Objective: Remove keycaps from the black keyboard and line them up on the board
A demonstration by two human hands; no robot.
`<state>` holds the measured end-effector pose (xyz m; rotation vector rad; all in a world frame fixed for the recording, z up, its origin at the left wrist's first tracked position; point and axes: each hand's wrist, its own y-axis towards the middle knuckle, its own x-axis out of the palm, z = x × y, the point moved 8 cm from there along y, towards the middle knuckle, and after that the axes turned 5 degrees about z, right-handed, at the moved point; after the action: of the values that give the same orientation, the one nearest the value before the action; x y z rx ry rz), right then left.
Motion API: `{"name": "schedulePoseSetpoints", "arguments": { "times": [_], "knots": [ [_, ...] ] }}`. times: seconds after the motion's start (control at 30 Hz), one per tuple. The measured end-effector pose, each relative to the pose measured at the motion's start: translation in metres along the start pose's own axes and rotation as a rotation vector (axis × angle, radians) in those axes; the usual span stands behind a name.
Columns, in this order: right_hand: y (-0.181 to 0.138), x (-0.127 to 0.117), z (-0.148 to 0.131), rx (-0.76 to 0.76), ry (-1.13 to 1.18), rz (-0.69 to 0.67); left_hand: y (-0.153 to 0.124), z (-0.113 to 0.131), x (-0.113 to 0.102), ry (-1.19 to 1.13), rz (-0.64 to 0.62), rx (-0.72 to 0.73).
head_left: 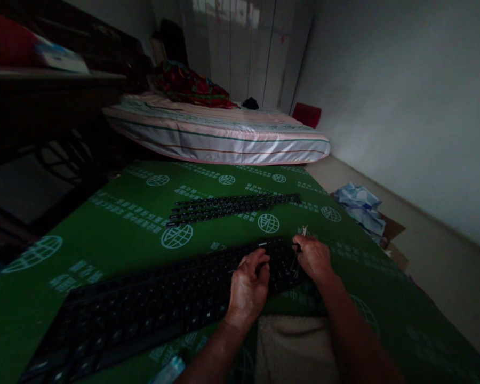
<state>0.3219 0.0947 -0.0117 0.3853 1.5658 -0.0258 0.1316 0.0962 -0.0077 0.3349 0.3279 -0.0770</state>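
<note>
Now the right hand pinches thin wire, the left hand, grip unclear, overhanging a keyboard.

A green surface carries keyboard and keycaps.

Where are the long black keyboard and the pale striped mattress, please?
Long black keyboard [154,298], head view: on keys near its middle.
Pale striped mattress [220,145], head view: on its near side.

a bare lane of table lets a hand pass between the keyboard and the rows of black keys. the left hand and right hand crowd the keyboard's right end; rightward the table lies open.
</note>
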Motion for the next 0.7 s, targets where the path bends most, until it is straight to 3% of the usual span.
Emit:
{"name": "schedulePoseSetpoints", "arguments": {
  "times": [0.7],
  "knots": [
    [0.0013,0.0012,0.0063,0.046,0.041,0.018,0.0004,-0.0011,0.0010,-0.005,0.005,0.033]
  ]
}}
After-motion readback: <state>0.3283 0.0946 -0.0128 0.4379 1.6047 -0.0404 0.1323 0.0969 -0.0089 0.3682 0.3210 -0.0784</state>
